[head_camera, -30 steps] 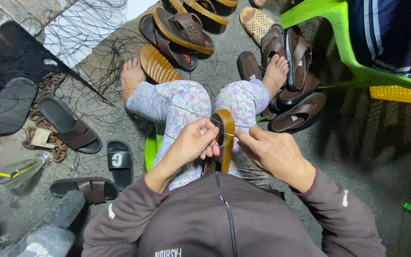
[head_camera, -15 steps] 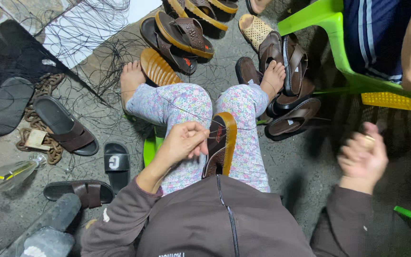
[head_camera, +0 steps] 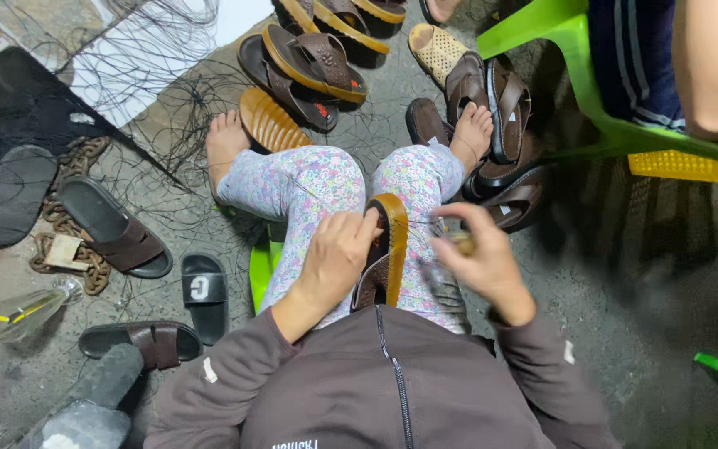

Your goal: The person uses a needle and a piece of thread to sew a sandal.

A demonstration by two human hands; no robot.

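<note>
A brown sandal with a tan sole edge (head_camera: 388,254) stands on its side between my knees, on floral trousers (head_camera: 317,187). My left hand (head_camera: 338,258) grips the sandal's upper edge from the left. My right hand (head_camera: 479,254) hovers just right of the sandal, blurred, fingers curled around a small tan object (head_camera: 461,243) that I cannot make out. My bare feet (head_camera: 226,141) rest on the concrete floor among other sandals.
Several brown sandals (head_camera: 309,58) lie ahead and a pile (head_camera: 500,125) sits by my right foot. Dark slides (head_camera: 114,229), a chain (head_camera: 64,229) and thin black threads cover the left floor. A person sits on a green plastic chair (head_camera: 592,100) at right. A clear bottle (head_camera: 22,312) lies at lower left.
My right hand let go of the sandal, swung out to the right, and has now come back beside it holding a small object. My left hand kept its grip throughout.
</note>
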